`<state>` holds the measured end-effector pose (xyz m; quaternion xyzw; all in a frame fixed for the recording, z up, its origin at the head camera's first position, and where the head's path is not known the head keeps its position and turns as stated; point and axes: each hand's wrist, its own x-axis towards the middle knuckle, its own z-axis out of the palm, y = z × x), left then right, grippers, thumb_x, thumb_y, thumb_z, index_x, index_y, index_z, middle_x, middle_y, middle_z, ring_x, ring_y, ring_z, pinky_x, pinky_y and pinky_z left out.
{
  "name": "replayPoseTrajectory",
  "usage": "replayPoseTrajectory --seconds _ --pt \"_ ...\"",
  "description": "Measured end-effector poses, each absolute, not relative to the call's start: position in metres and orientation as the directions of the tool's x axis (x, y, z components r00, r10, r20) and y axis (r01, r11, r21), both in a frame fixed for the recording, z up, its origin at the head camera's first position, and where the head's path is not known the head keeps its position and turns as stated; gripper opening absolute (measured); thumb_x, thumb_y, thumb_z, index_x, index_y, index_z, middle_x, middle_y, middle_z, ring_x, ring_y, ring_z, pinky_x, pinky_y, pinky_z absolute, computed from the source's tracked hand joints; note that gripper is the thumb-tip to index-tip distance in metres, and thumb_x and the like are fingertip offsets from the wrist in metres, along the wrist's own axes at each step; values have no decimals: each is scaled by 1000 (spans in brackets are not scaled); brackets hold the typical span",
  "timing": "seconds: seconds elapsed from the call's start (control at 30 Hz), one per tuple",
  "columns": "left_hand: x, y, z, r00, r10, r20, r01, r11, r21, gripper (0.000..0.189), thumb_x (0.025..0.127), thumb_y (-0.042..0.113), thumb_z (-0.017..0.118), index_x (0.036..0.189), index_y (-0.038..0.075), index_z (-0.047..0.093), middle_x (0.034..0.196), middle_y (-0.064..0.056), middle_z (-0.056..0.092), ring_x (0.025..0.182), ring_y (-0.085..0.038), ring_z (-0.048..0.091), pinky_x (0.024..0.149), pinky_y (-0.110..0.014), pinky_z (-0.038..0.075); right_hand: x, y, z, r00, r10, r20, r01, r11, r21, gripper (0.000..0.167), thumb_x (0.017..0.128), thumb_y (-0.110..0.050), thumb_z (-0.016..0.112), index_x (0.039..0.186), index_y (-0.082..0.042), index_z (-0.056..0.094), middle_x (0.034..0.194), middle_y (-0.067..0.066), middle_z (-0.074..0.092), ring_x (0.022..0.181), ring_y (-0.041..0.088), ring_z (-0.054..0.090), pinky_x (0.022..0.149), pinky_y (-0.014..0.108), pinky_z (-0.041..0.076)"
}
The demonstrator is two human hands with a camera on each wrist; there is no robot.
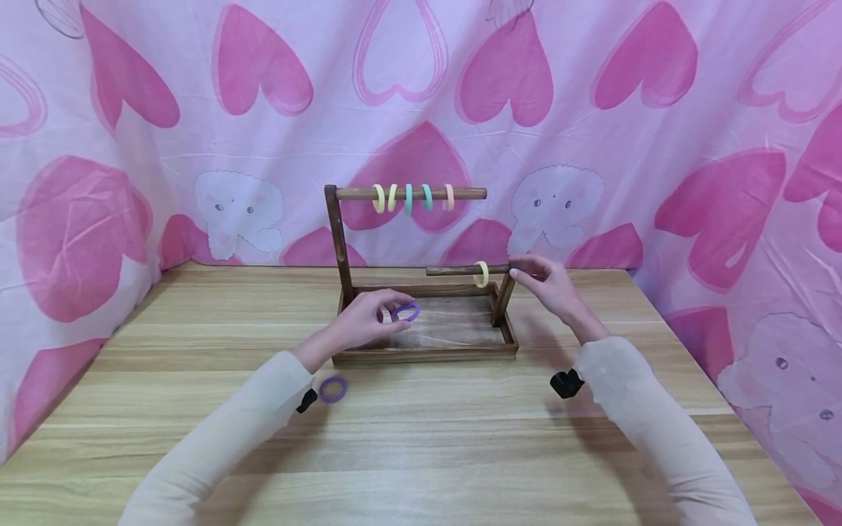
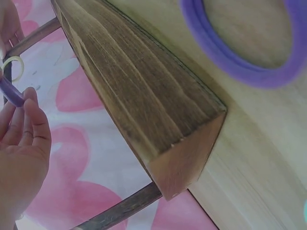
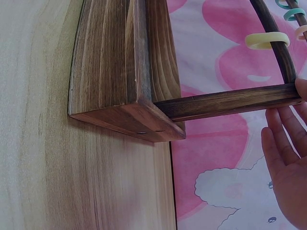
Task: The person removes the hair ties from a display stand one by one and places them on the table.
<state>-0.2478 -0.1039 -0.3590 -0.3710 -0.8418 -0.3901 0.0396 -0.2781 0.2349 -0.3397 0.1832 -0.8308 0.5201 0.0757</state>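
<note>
My left hand (image 1: 368,319) pinches a purple ring (image 1: 415,313) between thumb and fingers, above the tray of a wooden stand (image 1: 427,355). In the left wrist view that purple ring (image 2: 12,94) appears edge-on at the fingertips. My right hand (image 1: 546,286) grips the top of the stand's short right post (image 1: 502,301), thumb and fingers about its end. From this post a lower bar (image 1: 450,271) points left and carries one yellow ring (image 1: 485,275). A second purple ring (image 1: 322,391) lies on the table by my left wrist.
The stand's taller left post (image 1: 338,241) bears an upper bar (image 1: 355,193) pointing right. Two yellow rings (image 1: 378,199), two teal rings (image 1: 408,199) and a pink ring (image 1: 450,197) hang there. A heart-patterned curtain (image 1: 263,146) surrounds the wooden table (image 1: 427,438).
</note>
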Motion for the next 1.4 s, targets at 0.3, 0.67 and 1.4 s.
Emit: replayPoseTrajectory --seconds 0.3,0.67,1.4 --pt "-239 -108 -361 -675 640 369 703 405 585 35 79 20 67 111 9 60 92 1 58 76 -9 52 54 -23 44 -277 235 -341 -921 -224 320 -385 380 -841 37 87 -21 58 118 -3 54 112 13 56 97 15 54 80 24 43" --pt "-226 -110 -368 -615 686 389 755 370 541 35 77 26 69 106 8 62 95 2 59 72 -8 49 49 -20 41 -278 236 -342 -916 -229 329 -396 388 -833 39 86 -25 58 117 -2 54 110 13 57 96 15 54 80 24 44" --pt "-202 -116 -386 -558 802 211 761 394 515 35 78 22 68 108 5 60 90 -1 56 64 -5 50 57 -18 43 -278 236 -340 -912 -235 336 -406 403 -820 40 86 -27 57 117 -2 54 110 13 57 97 15 54 79 24 44"
